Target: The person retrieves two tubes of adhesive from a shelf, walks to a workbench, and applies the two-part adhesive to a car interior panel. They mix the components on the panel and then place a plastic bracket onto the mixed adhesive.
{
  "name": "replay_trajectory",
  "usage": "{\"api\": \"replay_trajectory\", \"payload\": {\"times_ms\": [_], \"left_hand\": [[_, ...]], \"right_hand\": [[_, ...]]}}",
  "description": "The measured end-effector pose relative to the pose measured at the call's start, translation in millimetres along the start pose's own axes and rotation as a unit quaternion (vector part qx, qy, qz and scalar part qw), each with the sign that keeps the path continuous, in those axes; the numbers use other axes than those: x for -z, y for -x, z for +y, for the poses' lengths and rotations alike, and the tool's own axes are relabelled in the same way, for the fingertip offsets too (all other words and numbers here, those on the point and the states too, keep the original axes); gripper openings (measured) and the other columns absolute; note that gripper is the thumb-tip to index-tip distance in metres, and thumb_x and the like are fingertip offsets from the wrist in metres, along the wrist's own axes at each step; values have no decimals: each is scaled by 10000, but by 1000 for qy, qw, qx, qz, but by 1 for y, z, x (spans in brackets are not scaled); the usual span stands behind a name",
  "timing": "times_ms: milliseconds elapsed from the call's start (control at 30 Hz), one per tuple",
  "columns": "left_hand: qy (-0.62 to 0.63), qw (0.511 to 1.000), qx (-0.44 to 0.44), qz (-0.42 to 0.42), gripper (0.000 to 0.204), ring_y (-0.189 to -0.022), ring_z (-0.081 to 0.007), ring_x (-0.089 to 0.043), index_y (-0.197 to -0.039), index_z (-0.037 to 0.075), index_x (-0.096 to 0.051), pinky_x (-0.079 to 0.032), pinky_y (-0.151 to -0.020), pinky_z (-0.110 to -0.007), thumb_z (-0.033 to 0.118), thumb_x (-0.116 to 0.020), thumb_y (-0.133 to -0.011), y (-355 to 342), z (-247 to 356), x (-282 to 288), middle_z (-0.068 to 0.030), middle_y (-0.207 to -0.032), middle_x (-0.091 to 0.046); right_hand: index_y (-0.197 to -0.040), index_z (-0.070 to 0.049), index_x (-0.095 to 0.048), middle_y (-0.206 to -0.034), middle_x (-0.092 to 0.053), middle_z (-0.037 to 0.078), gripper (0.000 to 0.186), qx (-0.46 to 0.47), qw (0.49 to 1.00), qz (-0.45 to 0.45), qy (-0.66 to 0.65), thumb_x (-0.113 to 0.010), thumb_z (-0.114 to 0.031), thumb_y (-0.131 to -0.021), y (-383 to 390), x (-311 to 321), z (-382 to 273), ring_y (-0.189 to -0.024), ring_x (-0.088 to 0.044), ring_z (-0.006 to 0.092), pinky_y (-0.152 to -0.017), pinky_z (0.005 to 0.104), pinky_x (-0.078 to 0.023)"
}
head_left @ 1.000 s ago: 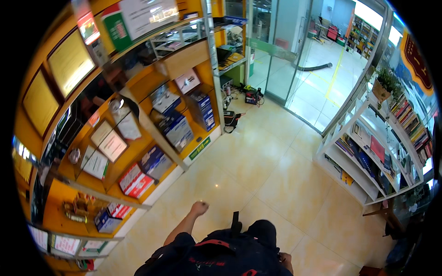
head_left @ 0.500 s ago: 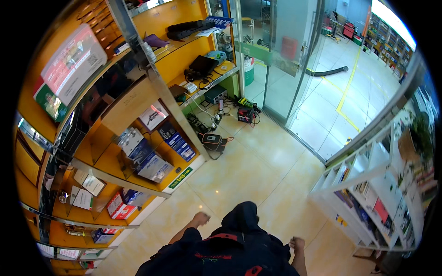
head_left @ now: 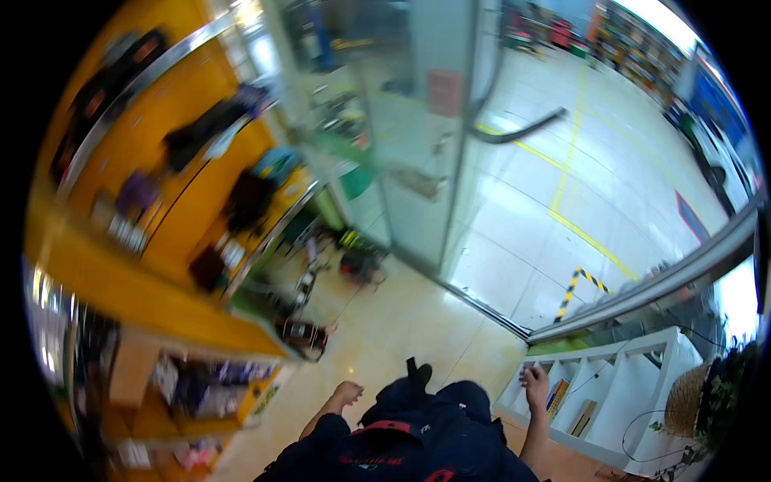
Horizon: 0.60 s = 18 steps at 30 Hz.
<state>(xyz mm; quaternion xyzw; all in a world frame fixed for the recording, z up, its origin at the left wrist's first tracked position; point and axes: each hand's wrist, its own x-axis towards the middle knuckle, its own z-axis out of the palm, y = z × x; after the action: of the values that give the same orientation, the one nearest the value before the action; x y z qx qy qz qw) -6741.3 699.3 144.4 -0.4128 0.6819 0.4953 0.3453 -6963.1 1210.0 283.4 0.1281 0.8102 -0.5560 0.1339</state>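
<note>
My left hand (head_left: pixel 348 393) hangs in front of my left side, over the tiled floor. Its fingers are curled in loosely, and nothing shows in them. My right hand (head_left: pixel 533 381) is raised a little on the right, in front of the low white shelf (head_left: pixel 614 386) as seen from above. Its fingers are half bent and slightly apart, and it holds nothing visible. Neither hand touches anything. Dark work clothes (head_left: pixel 393 446) with red patches cover my body, and a dark shoe (head_left: pixel 426 373) shows ahead.
A glass door (head_left: pixel 418 145) stands by an opening to a workshop floor (head_left: pixel 514 209) with yellow lines and a black hose (head_left: pixel 522 132). Orange shelving (head_left: pixel 152 265) lines the left. Tools and a dark case (head_left: pixel 303 333) lie at its foot. A potted plant (head_left: pixel 727 394) is at right.
I have moved forward toward the doorway, and the view has shifted right. The shelves slid left and nearer; the striped floor mark came into view. My right hand has risen.
</note>
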Motion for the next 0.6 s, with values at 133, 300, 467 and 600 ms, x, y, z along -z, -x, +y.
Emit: {"api": "replay_trajectory", "payload": {"times_ms": [133, 300, 467, 600], "left_hand": [[-94, 975, -200, -21, 355, -714, -154, -637, -1005, 15, -700, -517, -634, -321, 340, -597, -906, -65, 250, 30, -73, -836, -694], [-109, 958, -258, -55, 349, -716, -138, -633, -1030, 4, -695, -510, -691, -288, 320, -593, -923, -126, 450, 15, -67, -866, -705], [-87, 986, -125, -75, 302, -732, -143, -639, -1030, 18, -701, -515, -629, -308, 287, -608, -929, -192, 547, -44, -72, -897, -709], [-53, 997, -42, -46, 352, -786, -172, -652, -1130, 31, -677, -525, -671, -323, 308, -624, -920, -223, 608, -90, -90, -1005, -714]], "right_hand": [[-1032, 39, -682, -825, -693, 76, 226, 69, 987, 142, 13, -598, -148, -935, -110, 23, -87, -716, -619, 115, -663, 265, -497], [-1053, 55, -664, -909, -682, 66, 202, 165, 949, 200, -181, -587, -109, -964, -256, 76, -251, -819, -624, 103, -758, 244, -514], [-1177, 35, -624, -1067, -668, 96, 238, 449, 828, 335, -17, -554, -23, -957, -342, 184, -451, -972, -611, 147, -880, 278, -482], [-1259, 113, -519, -1198, -621, 222, 416, 785, 522, 293, 159, -593, -131, -930, -397, 241, -576, -1140, -600, 304, -1007, 407, -457]]}}
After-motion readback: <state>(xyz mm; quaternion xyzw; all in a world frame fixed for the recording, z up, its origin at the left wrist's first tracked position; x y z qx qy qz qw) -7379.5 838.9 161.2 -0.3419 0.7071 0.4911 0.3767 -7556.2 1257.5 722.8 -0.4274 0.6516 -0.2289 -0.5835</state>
